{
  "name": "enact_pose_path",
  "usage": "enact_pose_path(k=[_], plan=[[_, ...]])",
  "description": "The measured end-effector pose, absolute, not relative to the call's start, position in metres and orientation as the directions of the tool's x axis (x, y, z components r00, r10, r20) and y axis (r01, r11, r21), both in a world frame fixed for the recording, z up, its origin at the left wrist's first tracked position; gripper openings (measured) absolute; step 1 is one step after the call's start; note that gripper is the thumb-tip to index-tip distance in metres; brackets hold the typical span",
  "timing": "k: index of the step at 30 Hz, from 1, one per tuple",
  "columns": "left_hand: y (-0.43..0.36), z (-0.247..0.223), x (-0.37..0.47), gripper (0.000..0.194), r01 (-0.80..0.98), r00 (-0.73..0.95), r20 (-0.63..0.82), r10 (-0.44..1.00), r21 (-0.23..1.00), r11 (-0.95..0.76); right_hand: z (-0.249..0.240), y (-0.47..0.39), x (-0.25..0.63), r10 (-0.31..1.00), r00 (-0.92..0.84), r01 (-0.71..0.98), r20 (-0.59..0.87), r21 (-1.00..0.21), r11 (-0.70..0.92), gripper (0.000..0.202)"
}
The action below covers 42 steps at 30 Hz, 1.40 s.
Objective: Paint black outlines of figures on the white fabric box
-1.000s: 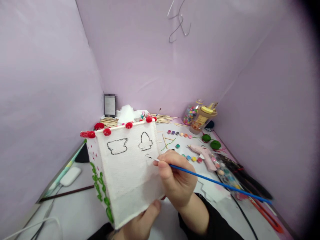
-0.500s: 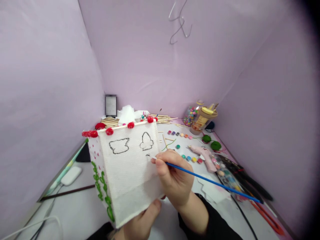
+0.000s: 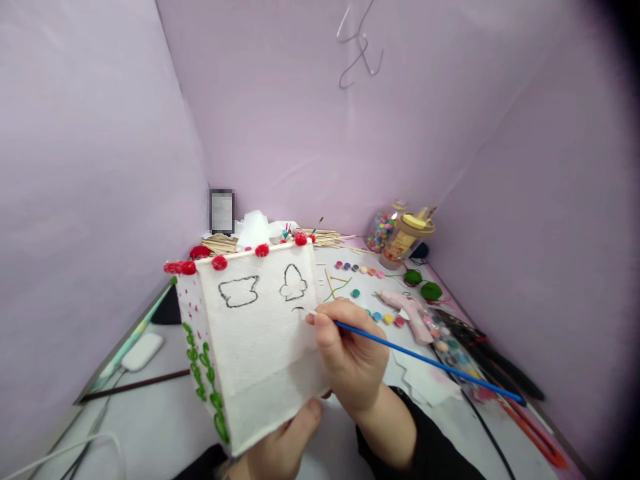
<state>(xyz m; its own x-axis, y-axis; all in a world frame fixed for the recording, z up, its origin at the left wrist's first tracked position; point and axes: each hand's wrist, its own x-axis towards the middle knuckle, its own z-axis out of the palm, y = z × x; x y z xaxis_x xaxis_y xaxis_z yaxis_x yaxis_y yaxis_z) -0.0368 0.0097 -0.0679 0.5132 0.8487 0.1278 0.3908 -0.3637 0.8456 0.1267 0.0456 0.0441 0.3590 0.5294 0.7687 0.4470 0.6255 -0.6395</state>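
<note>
My left hand (image 3: 287, 440) grips a white fabric-covered box (image 3: 260, 360) from below, its fingers mostly hidden behind the lower edge. Red pompoms (image 3: 219, 263) line the top rim, and green leaf shapes with pink dots decorate the left side. Two black butterfly-like outlines (image 3: 239, 291) are drawn on the front face. Between the thumb and fingers of my right hand (image 3: 353, 353) is a blue-handled paintbrush (image 3: 425, 363). Its tip is at the front face, by a short dark curved line below the right outline. The brush handle points down to the right.
Small paint pots (image 3: 389, 319) stand in rows behind my right hand. To the right lie a pink glue gun (image 3: 410, 313), green yarn balls (image 3: 431, 291) and a red-handled tool (image 3: 537, 437). A lidded cup (image 3: 405, 240) stands at the back; a white case (image 3: 143, 352) lies left.
The brush tip has moved slightly right along the face, and the short dark line is longer. The box and my left hand have stayed in place.
</note>
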Motion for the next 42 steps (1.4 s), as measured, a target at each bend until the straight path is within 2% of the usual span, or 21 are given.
enact_pose_path(k=[12, 15, 19, 21, 22, 24, 27, 30, 34, 42], plan=[[0.010, -0.065, -0.038, 0.046, 0.397, 0.517, 0.122, 0.847, 0.843, -0.363, 0.044, 0.045, 0.126, 0.503, 0.383, 0.453, 0.775, -0.632, 0.629, 0.015], [0.011, -0.065, -0.039, 0.043, 0.381, 0.545, 0.122, 0.829, 0.845, -0.375, 0.047, 0.047, 0.129, 0.521, 0.465, 0.352, 0.716, -0.689, 0.633, 0.015], [0.012, -0.073, -0.038, 0.043, 0.292, 0.545, 0.133, 0.828, 0.895, -0.336, 0.052, 0.053, 0.159, 0.457, 0.709, 0.103, 0.537, -0.720, 0.686, 0.012], [0.013, -0.078, -0.038, 0.043, 0.239, 0.518, 0.122, 0.847, 0.929, -0.281, 0.047, 0.057, 0.181, 0.437, 0.776, 0.069, 0.455, -0.750, 0.657, 0.009], [0.013, -0.081, -0.038, 0.042, 0.219, 0.500, 0.112, 0.859, 0.943, -0.250, 0.040, 0.058, 0.192, 0.448, 0.793, 0.084, 0.412, -0.803, 0.590, 0.013], [0.013, -0.085, -0.039, 0.043, 0.199, 0.472, 0.085, 0.877, 0.959, -0.200, 0.022, 0.060, 0.211, 0.512, 0.784, 0.183, 0.351, -0.919, 0.349, 0.015], [0.016, -0.087, -0.042, 0.044, 0.169, 0.457, 0.073, 0.886, 0.971, -0.167, -0.012, 0.060, 0.229, 0.606, 0.734, 0.256, 0.308, -0.951, 0.173, 0.016], [0.020, -0.085, -0.044, 0.041, 0.176, 0.451, 0.092, 0.888, 0.966, -0.189, -0.037, 0.059, 0.239, 0.667, 0.697, 0.300, 0.264, -0.952, 0.063, 0.017], [0.021, -0.081, -0.049, 0.039, 0.232, 0.456, 0.070, 0.887, 0.953, -0.194, -0.053, 0.061, 0.242, 0.722, 0.646, 0.370, 0.250, -0.929, -0.010, 0.020], [0.023, -0.087, -0.068, 0.036, 0.339, 0.474, -0.017, 0.880, 0.926, -0.165, -0.065, 0.065, 0.235, 0.814, 0.509, 0.505, 0.278, -0.863, -0.021, 0.019]])
